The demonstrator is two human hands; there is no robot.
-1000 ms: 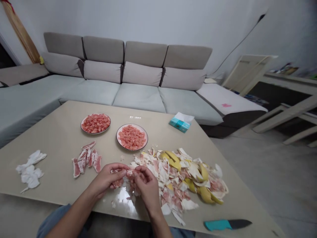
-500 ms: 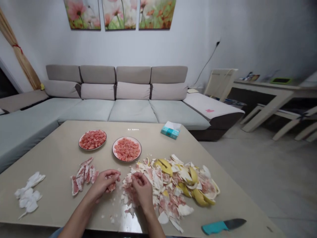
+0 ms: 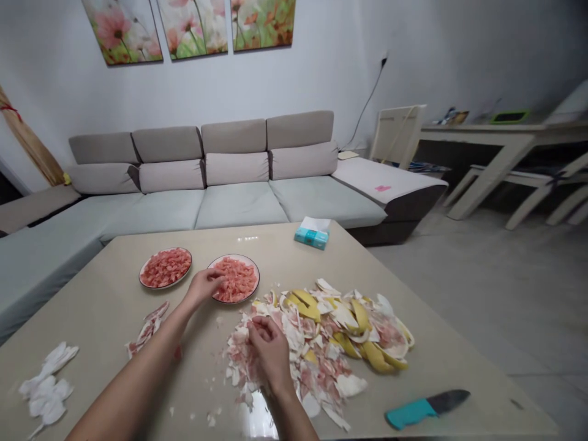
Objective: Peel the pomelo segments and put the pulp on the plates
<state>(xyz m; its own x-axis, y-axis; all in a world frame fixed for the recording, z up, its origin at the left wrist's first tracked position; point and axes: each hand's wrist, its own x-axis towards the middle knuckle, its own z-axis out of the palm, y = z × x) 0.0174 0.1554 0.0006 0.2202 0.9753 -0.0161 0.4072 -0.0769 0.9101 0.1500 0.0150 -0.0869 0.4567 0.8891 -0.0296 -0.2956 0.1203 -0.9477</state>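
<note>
My left hand (image 3: 204,288) reaches over the left edge of a round, dark-rimmed plate (image 3: 212,294). Its fingers are drawn together at the peeled pomelo pulp (image 3: 239,280); whatever is between them blends in with it. Low over a heap of pomelo peel and membrane scraps (image 3: 316,373) is my right hand (image 3: 272,350). Its fingers are curled into a pinch, and their contents are hidden. Partly behind my left forearm lie several unpeeled pomelo segments (image 3: 147,327). Thick yellow rind pieces (image 3: 379,358) rest on the heap's right side.
A second plate of pulp (image 3: 165,267) stands at the back left. A tissue pack (image 3: 312,233) is near the table's far edge. A knife with a turquoise handle (image 3: 413,414) lies front right, its blade pointing right. Crumpled white tissues or gloves (image 3: 48,389) lie front left.
My left hand has moved forward from beside the heap to the nearer plate, its forearm now covering some segments. My right hand stays low over the scraps. The view has shifted and tilted slightly.
</note>
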